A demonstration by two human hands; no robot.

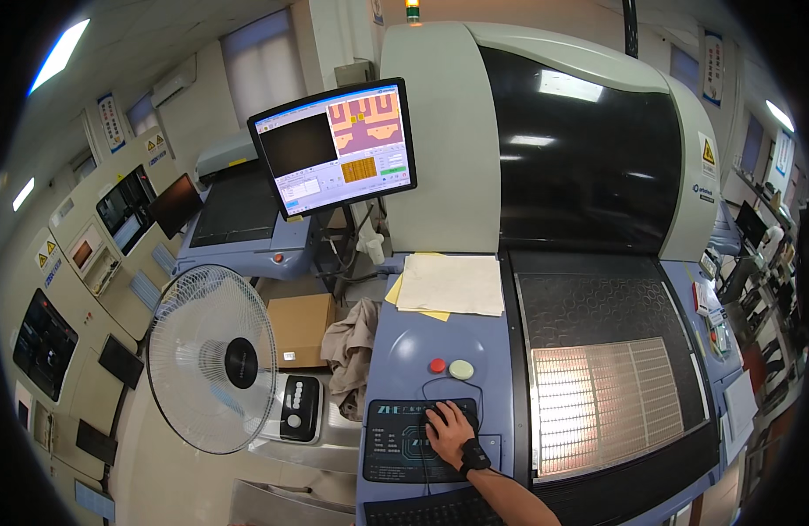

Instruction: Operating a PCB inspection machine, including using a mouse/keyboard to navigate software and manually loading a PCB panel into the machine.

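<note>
My right hand (450, 433), with a black band on its wrist, lies over a computer mouse that is mostly hidden under the palm. Its fingers curl forward around the mouse, and a thin black cable loops up beyond them. Beneath is a dark printed mouse pad (387, 456) on the blue machine ledge. Just past the pad sit a red round button (437, 366) and a pale green one (461, 369). A black keyboard (435, 510) shows at the lower edge. My left hand is out of view.
A lit monitor (334, 147) hangs on an arm at the upper left. To the right, a metallic grid panel (602, 403) lies on the black machine bed. Paper sheets (451, 284) rest behind the buttons. Left stand a fan (213, 359), a cardboard box (301, 329) and grey cloth (352, 346).
</note>
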